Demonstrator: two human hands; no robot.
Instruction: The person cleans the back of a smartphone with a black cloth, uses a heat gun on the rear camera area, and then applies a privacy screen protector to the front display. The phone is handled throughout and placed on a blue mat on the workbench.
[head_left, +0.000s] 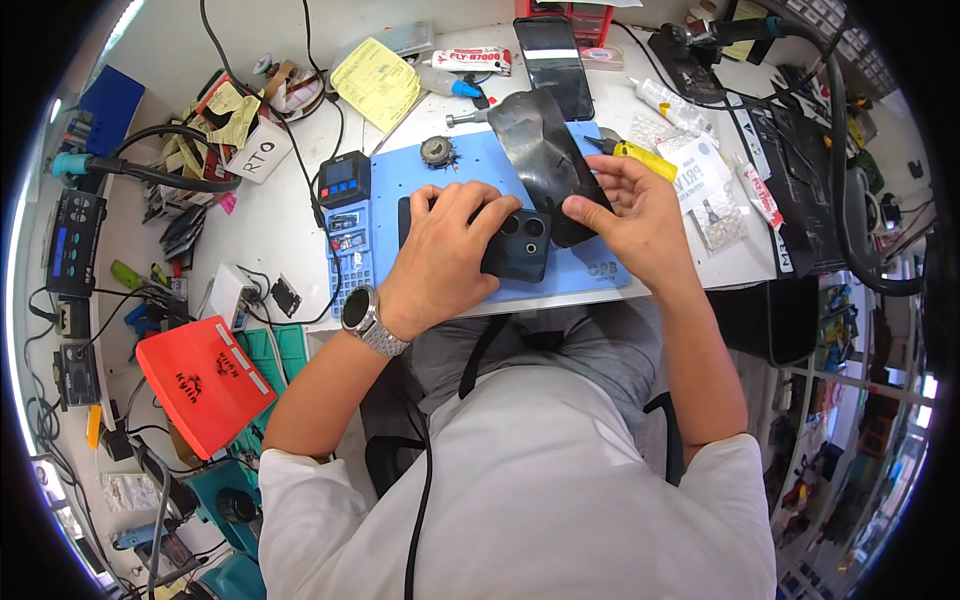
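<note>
My left hand lies over a dark smartphone, its camera side facing up, on the blue repair mat; the fingers cover much of its back. In my right hand, between thumb and fingers, is the lower right edge of a glossy, creased black sheet or panel. That sheet is tilted above the mat, its lower end close to the phone's cameras. Another phone lies beyond it, partly covered at its lower left. A round metal piece with dark bits around it sits on the mat.
A small device with a screen stands at the mat's left corner. Yellow paper notes, a glue tube and a blue-tipped bottle lie behind. At right are a yellow tube, plastic packets and a thick black hose.
</note>
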